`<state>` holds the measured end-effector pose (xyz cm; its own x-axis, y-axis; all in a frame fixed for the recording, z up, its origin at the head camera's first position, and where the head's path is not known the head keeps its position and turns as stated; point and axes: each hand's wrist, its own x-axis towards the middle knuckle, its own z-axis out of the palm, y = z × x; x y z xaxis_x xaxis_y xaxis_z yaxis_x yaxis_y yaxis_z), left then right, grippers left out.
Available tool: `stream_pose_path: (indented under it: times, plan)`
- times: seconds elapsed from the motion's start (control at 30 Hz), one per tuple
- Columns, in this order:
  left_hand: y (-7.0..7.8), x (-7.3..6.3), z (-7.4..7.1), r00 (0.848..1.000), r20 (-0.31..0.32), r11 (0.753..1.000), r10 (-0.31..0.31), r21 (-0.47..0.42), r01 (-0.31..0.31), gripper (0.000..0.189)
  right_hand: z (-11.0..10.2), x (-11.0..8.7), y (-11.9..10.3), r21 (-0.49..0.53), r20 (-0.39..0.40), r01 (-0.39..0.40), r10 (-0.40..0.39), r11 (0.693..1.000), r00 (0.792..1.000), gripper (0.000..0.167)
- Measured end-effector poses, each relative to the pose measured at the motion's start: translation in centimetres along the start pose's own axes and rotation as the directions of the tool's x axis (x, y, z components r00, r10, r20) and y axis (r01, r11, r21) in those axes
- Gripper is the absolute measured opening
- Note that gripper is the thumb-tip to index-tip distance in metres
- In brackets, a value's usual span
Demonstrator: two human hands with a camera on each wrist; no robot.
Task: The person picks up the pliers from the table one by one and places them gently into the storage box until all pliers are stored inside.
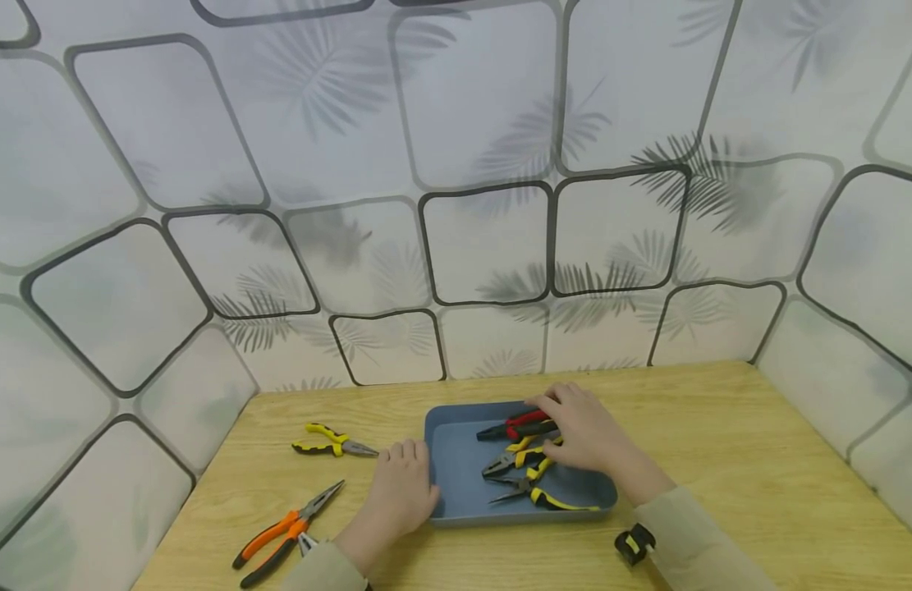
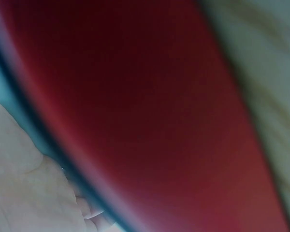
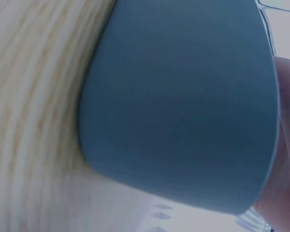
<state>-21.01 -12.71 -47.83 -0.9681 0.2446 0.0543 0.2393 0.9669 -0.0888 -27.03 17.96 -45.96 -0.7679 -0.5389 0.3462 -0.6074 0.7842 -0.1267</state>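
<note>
In the head view, a blue-grey tray (image 1: 456,519) holds red-and-black pliers (image 1: 511,428) and yellow-and-black pliers, including combination pliers (image 1: 503,464) and needle-nose pliers (image 1: 525,486). My right hand (image 1: 583,431) reaches over the tray's right side, above the handles. Its thumb and forefinger are spread apart, and the palm covers the handle ends. At the tray's left wall, my left hand (image 1: 402,488) rests against the side, thumb near the front corner. The right wrist view shows the tray's outer wall (image 3: 179,106) close up. A blurred red shape (image 2: 150,116) fills much of the left wrist view.
Left of the tray lie yellow-and-black needle-nose pliers (image 1: 341,445) and orange-and-black long-nose pliers (image 1: 296,525). A metal tool tip (image 1: 306,542) pokes out beside the left sleeve (image 1: 323,570). Patterned walls (image 1: 485,246) border the wooden table (image 1: 744,476) at the back and sides.
</note>
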Motion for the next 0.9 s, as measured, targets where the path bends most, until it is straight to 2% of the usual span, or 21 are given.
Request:
stream_pose_path:
  times: [0.47,0.9]
  plan:
    - [-0.1,0.0,0.1,1.0,-0.012,1.0,-0.001,-0.004,0.001,0.049,-0.7,-0.4,1.3,-0.037,-0.013,-0.017,0.016,0.999,1.0,0.054]
    - [-0.1,0.1,0.2,1.0,0.006,1.0,-0.009,-0.004,0.009,0.05,-1.3,-1.3,1.9,-0.062,-0.021,-0.059,0.058,0.996,0.998,0.054]
